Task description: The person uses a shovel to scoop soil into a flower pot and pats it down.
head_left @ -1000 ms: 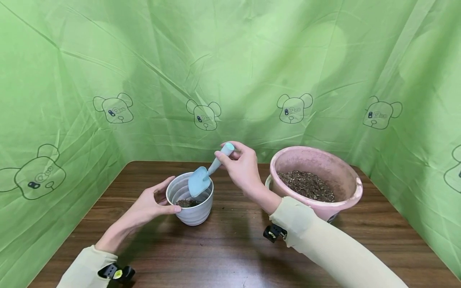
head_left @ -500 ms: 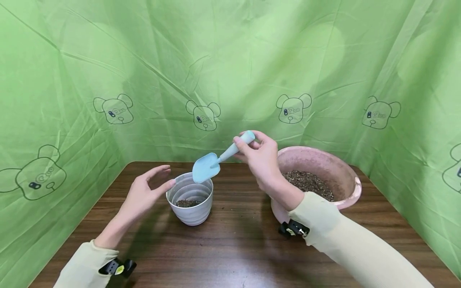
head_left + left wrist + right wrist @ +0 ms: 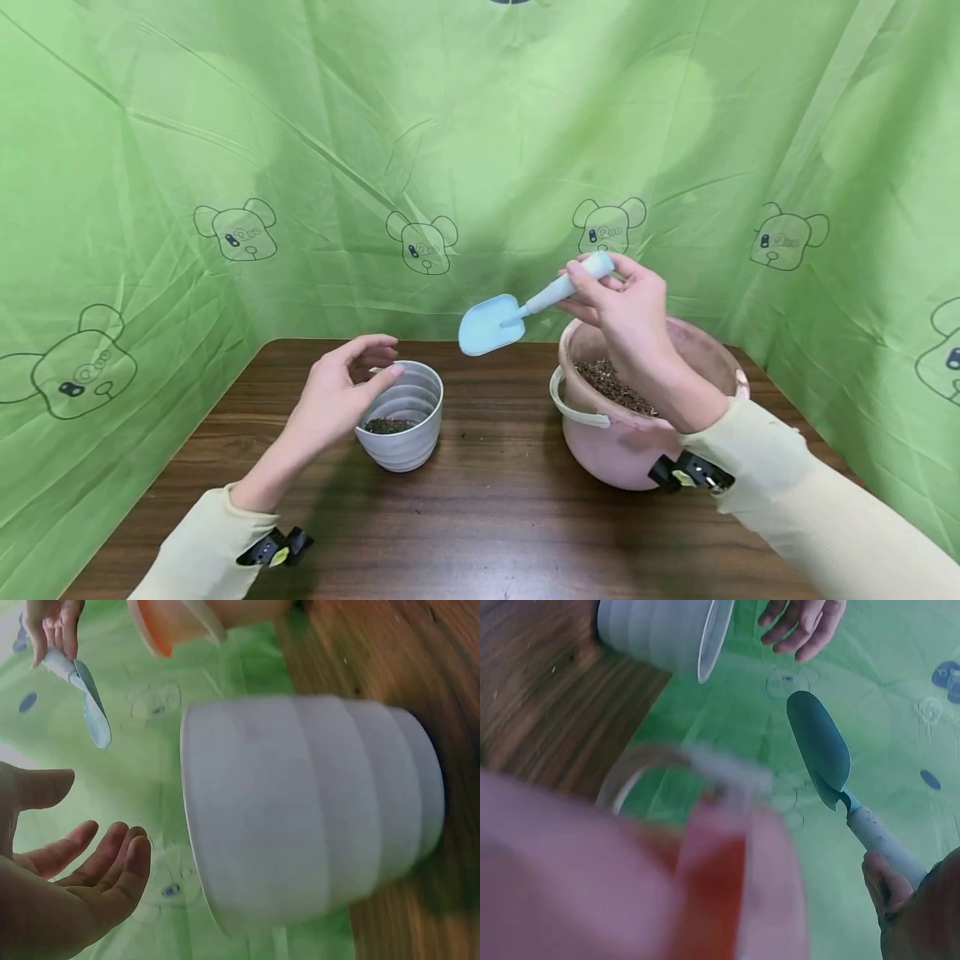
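Note:
My right hand (image 3: pixel 630 312) grips the pale handle of a light blue trowel (image 3: pixel 492 325), held in the air left of and above a pink bucket (image 3: pixel 615 454). The trowel's blade looks bare and points left. Dark soil (image 3: pixel 611 387) lies inside the bucket, partly hidden by my right forearm. On the left, a grey ribbed flowerpot (image 3: pixel 401 446) stands upright with a little soil (image 3: pixel 390 426) at its bottom. My left hand (image 3: pixel 345 387) hovers at the pot's rim with loosely bent fingers; the left wrist view shows it apart from the pot (image 3: pixel 300 810), holding nothing.
A brown wooden table (image 3: pixel 480 517) carries both containers, with a few crumbs of soil between them. The bucket's white handle (image 3: pixel 577 412) hangs down its left side. Green cloth (image 3: pixel 480 167) with bear drawings encloses the table at the back and sides.
My right hand has carried the trowel up and right, from inside the pot to beside the bucket. My left hand has let go of the flowerpot's rim and now hovers by it.

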{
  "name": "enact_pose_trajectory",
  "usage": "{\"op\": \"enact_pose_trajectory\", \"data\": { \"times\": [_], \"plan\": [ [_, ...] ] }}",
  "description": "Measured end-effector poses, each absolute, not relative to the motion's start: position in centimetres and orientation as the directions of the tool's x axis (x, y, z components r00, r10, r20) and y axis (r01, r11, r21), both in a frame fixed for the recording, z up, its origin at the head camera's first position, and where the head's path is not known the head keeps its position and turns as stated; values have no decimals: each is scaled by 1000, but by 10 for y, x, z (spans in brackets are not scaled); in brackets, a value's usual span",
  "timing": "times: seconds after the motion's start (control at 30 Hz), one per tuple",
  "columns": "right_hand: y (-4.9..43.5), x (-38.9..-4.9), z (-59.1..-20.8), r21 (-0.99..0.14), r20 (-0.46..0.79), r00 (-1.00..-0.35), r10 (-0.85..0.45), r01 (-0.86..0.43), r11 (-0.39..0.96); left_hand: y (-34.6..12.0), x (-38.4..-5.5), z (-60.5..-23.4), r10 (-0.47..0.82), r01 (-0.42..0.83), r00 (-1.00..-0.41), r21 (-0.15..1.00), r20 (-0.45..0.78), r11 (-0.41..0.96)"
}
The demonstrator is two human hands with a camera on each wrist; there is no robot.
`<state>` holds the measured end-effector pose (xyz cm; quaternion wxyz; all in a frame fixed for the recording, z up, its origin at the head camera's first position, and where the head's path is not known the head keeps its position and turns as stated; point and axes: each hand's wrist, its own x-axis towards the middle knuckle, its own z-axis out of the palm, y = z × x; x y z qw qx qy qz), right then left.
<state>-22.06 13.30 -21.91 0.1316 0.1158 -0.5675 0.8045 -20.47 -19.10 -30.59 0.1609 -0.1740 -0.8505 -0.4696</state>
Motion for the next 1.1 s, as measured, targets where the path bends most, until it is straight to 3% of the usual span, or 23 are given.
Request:
{"op": "enact_pose_trajectory", "data": {
  "times": [0.23,0.57,0.8,1.1],
  "plan": [
    [167,-216,-214,-887,341,-934,104,-356,-293,-163,-203,-302,194,473,-880,765,433,437],
    [206,-210,-212,-847,328,-937,121,-348,-402,-115,-188,-285,299,484,-869,800,394,353],
    [231,-208,-212,-828,333,-934,131,-356,-433,-90,-205,-305,378,560,-823,720,425,410],
    [266,-205,-211,-803,338,-937,89,-337,-491,-60,-211,-306,453,579,-804,684,386,444]
  ]
}}
